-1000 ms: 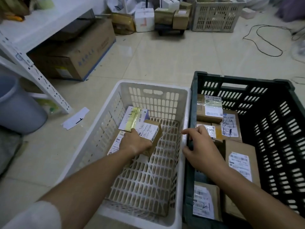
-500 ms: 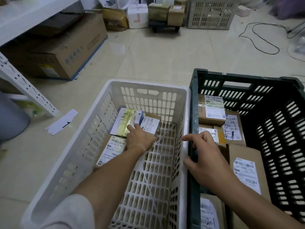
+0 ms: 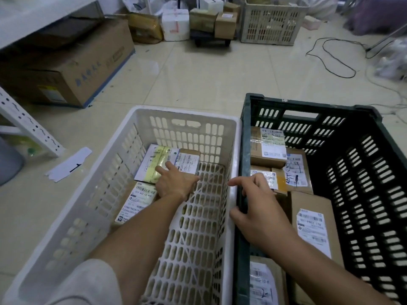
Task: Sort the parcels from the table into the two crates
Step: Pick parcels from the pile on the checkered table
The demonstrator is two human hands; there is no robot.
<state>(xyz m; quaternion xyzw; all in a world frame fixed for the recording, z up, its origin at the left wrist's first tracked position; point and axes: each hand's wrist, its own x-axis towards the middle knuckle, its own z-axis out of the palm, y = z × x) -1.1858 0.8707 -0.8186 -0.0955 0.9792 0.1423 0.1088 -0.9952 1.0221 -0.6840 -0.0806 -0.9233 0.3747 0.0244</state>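
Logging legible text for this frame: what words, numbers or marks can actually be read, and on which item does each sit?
"507-602-12 415": label of the flat parcel in the white crate, beside the left hand.
"507-P802 170": label of the long brown parcel in the dark crate.
Large floor carton: blue lettering, blurred.
Every other label, and the handwriting: too small or blurred.

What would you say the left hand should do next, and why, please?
Probably let go and lift out of the white crate. The left hand rests on a small brown parcel that already lies on the crate floor beside the yellow-taped parcel, so it looks placed. The right hand only grips the dark crate rim.
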